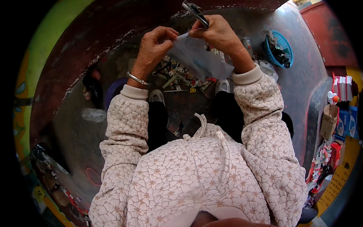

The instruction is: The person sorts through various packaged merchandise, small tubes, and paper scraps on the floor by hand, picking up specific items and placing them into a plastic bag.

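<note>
Both hands pinch 1 clear plastic bag (200, 58): left hand (155, 45) w/ thumb+fingers at its top edge, right hand (217, 34) also grips a dark tool (196, 13); small parts pile (181, 77) on floor below.

Bag (200, 58): thin clear plastic film, crinkled, faint sheen. Tool (196, 12) in right hand (215, 34): dark, glossy, with bright metal glints. Bangle (137, 78) on left wrist: polished silver metal. Sleeves (123, 125): quilted pale cloth, matt, stitched flower pattern; cuffs ribbed knit. Floor (75, 132): rough, dull grey, scuffed, red paint worn in patches. Basket (281, 47): blue plastic mesh, slightly glossy. Box (329, 121): brown matt cardboard. Shoes (157, 96): white, smooth toe caps.
</note>
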### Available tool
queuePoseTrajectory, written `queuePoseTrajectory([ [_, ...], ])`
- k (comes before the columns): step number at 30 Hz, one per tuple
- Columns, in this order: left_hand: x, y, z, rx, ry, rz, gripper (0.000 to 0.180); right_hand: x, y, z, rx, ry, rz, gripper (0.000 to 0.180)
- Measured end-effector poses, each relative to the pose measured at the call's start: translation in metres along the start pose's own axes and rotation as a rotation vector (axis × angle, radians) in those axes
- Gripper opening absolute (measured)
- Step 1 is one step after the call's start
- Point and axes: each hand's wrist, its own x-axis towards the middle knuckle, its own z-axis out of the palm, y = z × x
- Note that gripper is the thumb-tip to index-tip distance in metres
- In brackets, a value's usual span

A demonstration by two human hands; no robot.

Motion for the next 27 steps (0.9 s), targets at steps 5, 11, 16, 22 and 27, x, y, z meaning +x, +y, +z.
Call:
queuePoseTrajectory([
  [5,0.003,0.003,0.001,-0.076,-0.047,-0.07,0.024,-0.001,-0.001,0.002,-0.011,0.079,-0.076,0.015],
  [11,-0.002,0.01,0.034,-0.022,0.034,-0.022,0.032,0.0,-0.001,0.01,0.142,-0.018,-0.115,0.013],
  [16,-0.001,0.008,0.039,0.352,0.084,0.124,0.032,-0.003,-0.006,0.007,0.175,-0.034,-0.036,0.014],
  [22,-0.002,0.003,0.032,0.426,0.055,0.234,0.033,-0.001,0.002,-0.003,0.149,-0.087,0.037,0.017],
  [27,0.001,0.011,0.022,0.239,0.001,0.153,0.024,0.0,0.009,-0.004,0.225,-0.136,0.126,0.022],
])
